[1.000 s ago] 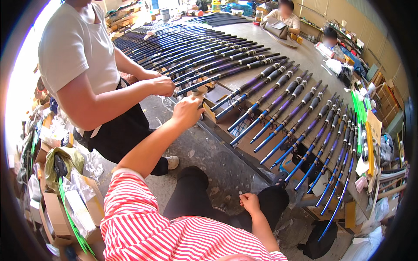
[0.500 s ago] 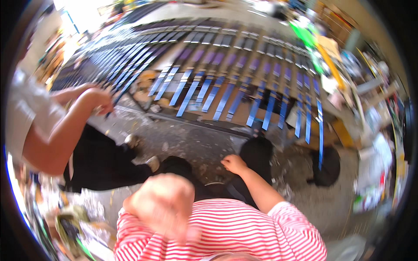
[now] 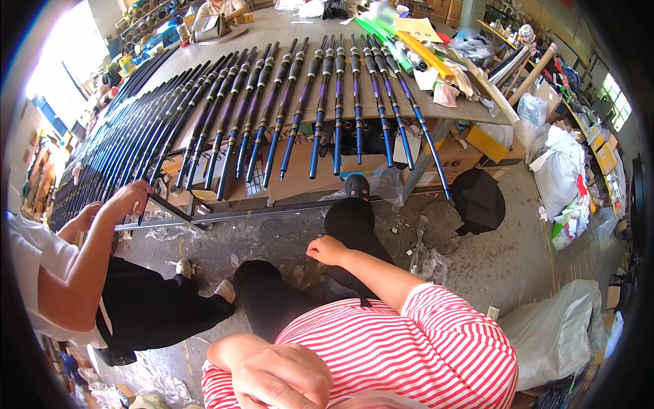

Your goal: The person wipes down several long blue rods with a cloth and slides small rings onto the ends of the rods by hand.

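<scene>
My left hand (image 3: 281, 373) is raised in front of my chest at the lower edge, its fingers folded together; no object shows in it, though the fingertips are partly cut off. Over my right thigh hangs my right hand (image 3: 327, 250), fingers curled in loosely, with nothing visible in it. Neither hand touches the long dark fishing rods (image 3: 320, 109), which lie side by side on the table (image 3: 272, 27) with blue and purple ends jutting over its near edge. To the left, a co-worker's hand (image 3: 129, 199) is at the rod ends.
A black round-topped stool (image 3: 479, 201) stands right of my legs. Cardboard boxes (image 3: 449, 163) sit under the table. White sacks (image 3: 562, 170) are piled along the right side. Another person (image 3: 221, 8) sits at the far end. Plastic scraps (image 3: 429, 259) litter the floor.
My view has swung, so the rods appear farther left and more of the right side shows. My left hand sits lower in the picture. The right hand stays loosely curled over my thigh.
</scene>
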Available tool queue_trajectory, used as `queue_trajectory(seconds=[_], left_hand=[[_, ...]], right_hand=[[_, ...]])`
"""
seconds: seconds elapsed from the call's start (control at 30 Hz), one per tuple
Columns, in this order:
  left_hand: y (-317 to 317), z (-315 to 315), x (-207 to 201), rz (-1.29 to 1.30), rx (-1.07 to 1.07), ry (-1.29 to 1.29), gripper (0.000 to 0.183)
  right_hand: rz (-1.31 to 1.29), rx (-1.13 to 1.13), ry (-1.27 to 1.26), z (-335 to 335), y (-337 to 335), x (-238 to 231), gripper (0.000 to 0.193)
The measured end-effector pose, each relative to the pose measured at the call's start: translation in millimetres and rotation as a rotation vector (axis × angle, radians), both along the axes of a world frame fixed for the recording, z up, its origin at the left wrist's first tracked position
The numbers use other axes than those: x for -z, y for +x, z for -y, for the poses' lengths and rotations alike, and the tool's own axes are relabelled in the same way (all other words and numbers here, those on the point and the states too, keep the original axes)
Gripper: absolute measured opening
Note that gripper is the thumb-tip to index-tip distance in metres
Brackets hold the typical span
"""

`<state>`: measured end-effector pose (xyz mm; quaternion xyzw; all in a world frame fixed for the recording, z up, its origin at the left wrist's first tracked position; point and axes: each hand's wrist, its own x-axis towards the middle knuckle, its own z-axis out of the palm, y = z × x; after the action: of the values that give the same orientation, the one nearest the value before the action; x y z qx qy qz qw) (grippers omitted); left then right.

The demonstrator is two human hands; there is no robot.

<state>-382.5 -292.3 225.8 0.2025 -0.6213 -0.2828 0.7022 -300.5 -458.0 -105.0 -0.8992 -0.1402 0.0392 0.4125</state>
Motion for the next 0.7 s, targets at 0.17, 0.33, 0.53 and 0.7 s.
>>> queue_trajectory(seconds=[0.17,0.33,0.53,0.7], left_hand=[[-10,-5,0,-0.013,0.020,0.008,0.020],[-4,-15,4,-0.011,0.090,-0.039,0.024],[16,-51,9,0.023,0.022,-0.148,0.026],[54,-91,52,-0.033,-0.308,-0.032,0.029]], right_hand=[[-0.043,-0.035,-0.048,-13,5,-2,0.020],[-0.060,-0.016,-0.208,-15,8,1,0.020],[-0.191,0.012,-0.221,11,17,42,0.021],[-0.122,0.150,-0.268,62,9,80,0.021]])
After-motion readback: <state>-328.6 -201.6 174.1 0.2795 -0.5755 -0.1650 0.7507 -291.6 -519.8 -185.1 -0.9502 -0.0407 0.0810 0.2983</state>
